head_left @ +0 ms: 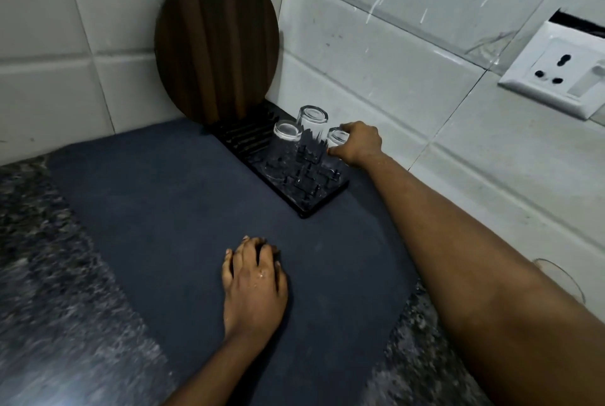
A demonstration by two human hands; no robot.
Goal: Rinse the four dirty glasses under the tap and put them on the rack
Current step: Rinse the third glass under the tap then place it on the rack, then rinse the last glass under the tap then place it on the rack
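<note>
A: Why are the clear drinking glasses upside down on that black plastic pegged rack (307,201)?

B: So the rinse water can drain, I'd say. Two stand mouth down on the rack: a taller clear glass (312,124) at the rack's back, nearest the wall, and a shorter clear glass (285,140) just in front of it. The third clear glass (337,139) is on the rack's right side, and the right hand (358,143) holds it, fingers curled round its upturned base.

A: Set down or not?

B: I can't tell whether it rests on the pegs; the hand hides its lower part. The grip from the side and top looks meant to lower it between the pegs without knocking its neighbours, which stand just beside it.

A: And the left hand (255,278)?

B: It rests on the dark blue mat (147,209) in front of the rack, fingers bent, tips touching the mat, holding nothing. Probably bracing the long reach.

A: The fourth?

B: A faint clear rim (563,278) shows well to the right of the rack, past the forearm, on the speckled grey stone table (39,242). It may be the last glass; I can't be sure.

A: The rack's spot?

B: In the corner, against the round dark wooden board (216,45), out of the way.
</note>
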